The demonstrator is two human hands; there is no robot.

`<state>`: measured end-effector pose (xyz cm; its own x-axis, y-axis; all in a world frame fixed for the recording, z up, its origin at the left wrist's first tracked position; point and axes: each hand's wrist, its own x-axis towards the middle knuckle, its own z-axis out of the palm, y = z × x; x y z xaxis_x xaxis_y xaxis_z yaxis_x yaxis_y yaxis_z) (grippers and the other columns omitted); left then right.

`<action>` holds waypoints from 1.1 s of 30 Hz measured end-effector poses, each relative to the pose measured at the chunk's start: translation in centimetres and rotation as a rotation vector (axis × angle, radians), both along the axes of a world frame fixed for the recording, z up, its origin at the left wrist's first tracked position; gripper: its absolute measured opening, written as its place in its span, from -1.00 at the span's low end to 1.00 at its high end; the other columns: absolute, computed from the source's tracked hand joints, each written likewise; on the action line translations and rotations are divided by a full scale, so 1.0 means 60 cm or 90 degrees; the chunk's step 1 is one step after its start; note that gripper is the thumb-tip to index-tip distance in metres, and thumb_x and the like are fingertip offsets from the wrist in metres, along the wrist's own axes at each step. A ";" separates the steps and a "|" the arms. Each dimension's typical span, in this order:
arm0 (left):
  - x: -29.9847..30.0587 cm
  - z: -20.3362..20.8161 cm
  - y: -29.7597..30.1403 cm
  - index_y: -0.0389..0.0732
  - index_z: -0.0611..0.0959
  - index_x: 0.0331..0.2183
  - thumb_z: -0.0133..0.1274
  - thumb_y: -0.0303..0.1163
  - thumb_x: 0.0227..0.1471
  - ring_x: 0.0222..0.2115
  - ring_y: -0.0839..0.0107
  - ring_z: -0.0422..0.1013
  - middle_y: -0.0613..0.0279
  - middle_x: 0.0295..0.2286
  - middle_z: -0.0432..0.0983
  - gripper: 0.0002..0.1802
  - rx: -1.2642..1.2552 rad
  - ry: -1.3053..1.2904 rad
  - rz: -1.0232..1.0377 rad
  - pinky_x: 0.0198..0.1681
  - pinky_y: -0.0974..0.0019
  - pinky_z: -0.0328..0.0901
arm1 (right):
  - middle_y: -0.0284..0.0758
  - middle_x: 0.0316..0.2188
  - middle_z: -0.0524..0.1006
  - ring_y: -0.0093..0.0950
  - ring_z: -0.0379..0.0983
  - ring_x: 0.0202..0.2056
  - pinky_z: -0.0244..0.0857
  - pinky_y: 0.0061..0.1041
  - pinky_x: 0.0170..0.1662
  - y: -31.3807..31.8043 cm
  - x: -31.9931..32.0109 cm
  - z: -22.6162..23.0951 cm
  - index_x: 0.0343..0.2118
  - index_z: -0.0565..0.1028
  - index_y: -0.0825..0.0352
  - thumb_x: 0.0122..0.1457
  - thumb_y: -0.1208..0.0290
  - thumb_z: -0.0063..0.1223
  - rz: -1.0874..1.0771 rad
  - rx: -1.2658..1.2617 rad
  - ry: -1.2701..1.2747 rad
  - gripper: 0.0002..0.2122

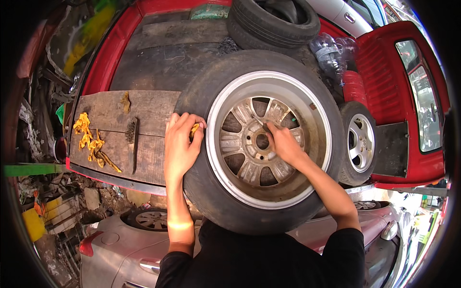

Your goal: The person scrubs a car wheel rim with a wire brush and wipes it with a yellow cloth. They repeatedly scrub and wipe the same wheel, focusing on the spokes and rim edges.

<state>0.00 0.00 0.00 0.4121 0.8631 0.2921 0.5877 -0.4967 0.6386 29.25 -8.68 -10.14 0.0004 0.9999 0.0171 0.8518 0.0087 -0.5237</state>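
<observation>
Head view: a tyre [269, 222] is seated all round an alloy wheel [252, 151], and the two stand tilted at the near edge of a red pickup's load bed [163, 60], with the lower part of the tyre reaching past that edge, close against the person's torso. The left hand [184, 144] lies against the tyre's left sidewall, its fingers curled round a small yellow scrap [194, 129]. The right hand [284, 144] is inside the wheel, fingers bent at the hub near the centre bore; whether they grasp something small there cannot be told.

As for how far along things are, the wheel looks to be in the middle of being worked on. Tyre and wheel are together as one piece, but brown grime covers much of the inner barrel and the backs of the spokes, so little cleaning of the metal, if any, seems done. Nothing visible settles how much remains at the hub.

Left of the tyre, on the wooden planks [161, 151], a dark wire brush [133, 144] lies unheld near the front edge, with crumpled yellow strips [91, 140] towards the planks' left end. A second wheel [359, 144] stands just right of the tyre, untouched by either hand.
</observation>
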 end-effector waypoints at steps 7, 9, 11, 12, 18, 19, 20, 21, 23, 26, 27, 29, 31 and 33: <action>-0.004 0.002 -0.004 -0.20 0.62 -0.38 0.08 -0.50 0.07 -0.31 0.15 0.31 0.20 -0.43 0.46 -0.96 0.010 0.012 0.000 -0.14 0.15 0.17 | 0.22 -0.42 0.55 0.14 0.57 -0.34 0.47 -0.02 -0.25 0.051 -0.027 -0.005 0.11 0.40 0.54 0.19 0.60 0.01 -0.010 -0.048 -0.035 -0.60; -0.005 0.001 -0.006 -0.20 0.62 -0.38 0.08 -0.50 0.07 -0.31 0.15 0.31 0.20 -0.43 0.46 -0.96 0.003 0.005 -0.002 -0.14 0.15 0.17 | 0.17 -0.50 0.55 0.15 0.55 -0.40 0.45 -0.01 -0.28 0.017 -0.025 -0.005 0.10 0.41 0.54 0.22 0.59 0.02 -0.001 0.046 -0.037 -0.63; -0.003 0.000 -0.003 -0.20 0.62 -0.38 0.08 -0.50 0.06 -0.31 0.15 0.31 0.20 -0.43 0.47 -0.95 -0.001 0.006 0.003 -0.14 0.14 0.17 | 0.18 -0.46 0.55 0.16 0.55 -0.38 0.47 -0.01 -0.26 0.003 -0.019 0.001 0.11 0.40 0.53 0.20 0.59 0.03 -0.005 -0.026 -0.046 -0.61; -0.002 0.000 -0.003 -0.21 0.62 -0.37 0.08 -0.51 0.06 -0.31 0.15 0.31 0.20 -0.43 0.47 -0.95 0.010 0.014 0.006 -0.14 0.15 0.17 | 0.20 -0.43 0.55 0.15 0.56 -0.36 0.48 -0.01 -0.26 0.006 -0.020 0.001 0.10 0.40 0.53 0.17 0.60 0.04 -0.003 -0.033 -0.048 -0.60; 0.001 0.001 0.000 -0.24 0.60 -0.38 0.07 -0.53 0.06 -0.34 0.18 0.26 0.19 -0.44 0.45 -0.97 0.021 -0.006 0.001 -0.12 0.19 0.19 | 0.24 -0.43 0.56 0.14 0.58 -0.34 0.50 -0.02 -0.24 0.049 -0.023 0.001 0.11 0.40 0.55 0.14 0.62 0.05 0.004 -0.026 -0.040 -0.57; -0.001 0.000 -0.002 -0.24 0.61 -0.38 0.07 -0.53 0.06 -0.34 0.18 0.26 0.19 -0.44 0.45 -0.97 0.007 -0.015 0.006 -0.12 0.19 0.18 | 0.23 -0.45 0.56 0.13 0.58 -0.35 0.49 -0.03 -0.25 0.026 -0.022 0.003 0.09 0.40 0.56 0.15 0.62 0.05 -0.003 -0.050 -0.044 -0.59; -0.002 0.000 -0.002 -0.24 0.61 -0.38 0.07 -0.52 0.06 -0.34 0.17 0.26 0.20 -0.44 0.45 -0.97 -0.006 -0.025 0.009 -0.12 0.19 0.18 | 0.22 -0.47 0.55 0.12 0.58 -0.35 0.49 -0.03 -0.25 0.002 -0.019 0.008 0.07 0.41 0.57 0.15 0.62 0.05 0.001 -0.033 -0.040 -0.60; 0.000 -0.001 0.002 -0.23 0.61 -0.38 0.08 -0.52 0.05 -0.33 0.16 0.28 0.20 -0.43 0.46 -0.96 0.007 -0.012 0.005 -0.12 0.18 0.18 | 0.21 -0.49 0.55 0.11 0.58 -0.36 0.49 -0.03 -0.26 -0.001 -0.017 0.013 0.05 0.42 0.58 0.15 0.62 0.05 0.007 -0.016 -0.038 -0.62; 0.000 -0.005 -0.001 -0.21 0.62 -0.37 0.08 -0.51 0.04 -0.31 0.14 0.32 0.20 -0.42 0.47 -0.94 0.026 0.022 0.002 -0.13 0.14 0.19 | 0.19 -0.50 0.55 0.13 0.56 -0.37 0.46 -0.02 -0.27 0.019 -0.021 0.011 0.03 0.43 0.55 0.20 0.59 0.04 -0.006 -0.005 -0.039 -0.67; -0.002 -0.003 0.002 -0.21 0.62 -0.37 0.07 -0.52 0.03 -0.30 0.13 0.33 0.19 -0.41 0.48 -0.94 0.025 -0.006 -0.013 -0.11 0.14 0.19 | 0.18 -0.50 0.55 0.15 0.54 -0.38 0.44 -0.01 -0.28 0.054 -0.020 0.013 0.02 0.44 0.53 0.22 0.58 0.05 -0.003 0.019 -0.028 -0.70; -0.004 -0.004 -0.002 -0.21 0.62 -0.37 0.07 -0.52 0.03 -0.29 0.13 0.33 0.19 -0.41 0.48 -0.94 0.018 -0.008 -0.006 -0.11 0.13 0.19 | 0.17 -0.50 0.55 0.16 0.54 -0.38 0.44 -0.01 -0.28 0.043 -0.022 0.020 0.01 0.44 0.52 0.22 0.57 0.05 0.018 0.062 -0.014 -0.70; -0.005 -0.003 -0.001 -0.22 0.61 -0.37 0.07 -0.52 0.03 -0.29 0.12 0.33 0.18 -0.41 0.48 -0.94 0.006 -0.010 0.001 -0.11 0.13 0.20 | 0.19 -0.49 0.54 0.14 0.55 -0.36 0.43 0.00 -0.27 0.025 -0.024 0.025 0.00 0.44 0.53 0.23 0.57 0.06 -0.005 -0.008 -0.033 -0.70; -0.004 -0.003 -0.001 -0.22 0.61 -0.37 0.07 -0.52 0.03 -0.29 0.12 0.34 0.17 -0.41 0.48 -0.94 0.009 -0.020 -0.003 -0.11 0.13 0.20 | 0.20 -0.49 0.54 0.13 0.54 -0.35 0.42 0.00 -0.26 0.015 -0.026 0.027 0.01 0.44 0.54 0.23 0.56 0.06 -0.026 -0.053 -0.045 -0.70; -0.003 -0.005 -0.001 -0.23 0.60 -0.38 0.06 -0.53 0.03 -0.28 0.11 0.34 0.16 -0.41 0.48 -0.94 0.011 -0.020 0.007 -0.11 0.12 0.21 | 0.20 -0.48 0.54 0.14 0.54 -0.34 0.42 0.01 -0.25 0.010 -0.027 0.024 0.00 0.45 0.54 0.23 0.56 0.07 -0.023 0.006 -0.014 -0.70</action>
